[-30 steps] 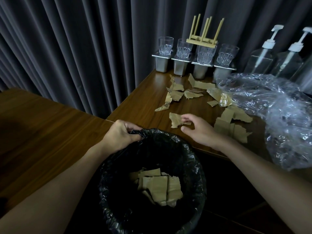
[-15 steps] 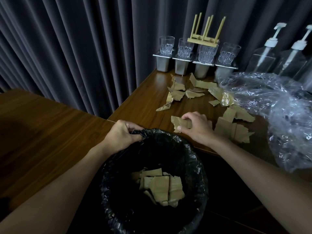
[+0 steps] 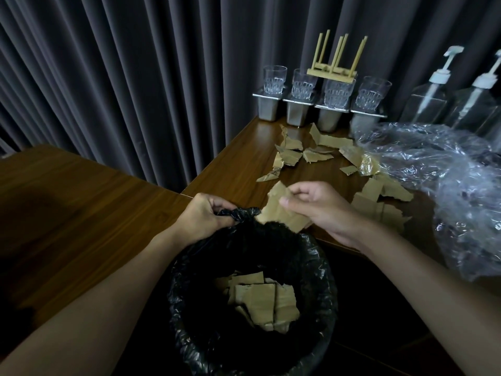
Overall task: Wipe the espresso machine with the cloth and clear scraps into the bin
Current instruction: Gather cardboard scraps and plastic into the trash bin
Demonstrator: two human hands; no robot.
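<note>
wall: grey pleated curtain (image 3: pixel 135 90) | furniture: dark wood counter (image 3: pixel 67 213) | light: dim

No writing can be read anywhere in view. The cardboard scraps (image 3: pixel 291 158), the pump bottles (image 3: pixel 427 104), the glasses (image 3: pixel 274 80) and the black bin bag (image 3: pixel 189 280) show no legible label, brand or number.

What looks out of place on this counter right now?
A small wooden rack sits upside down, legs up, on top of the glasses. Torn cardboard scraps litter the counter beside a crumpled clear plastic sheet.
</note>
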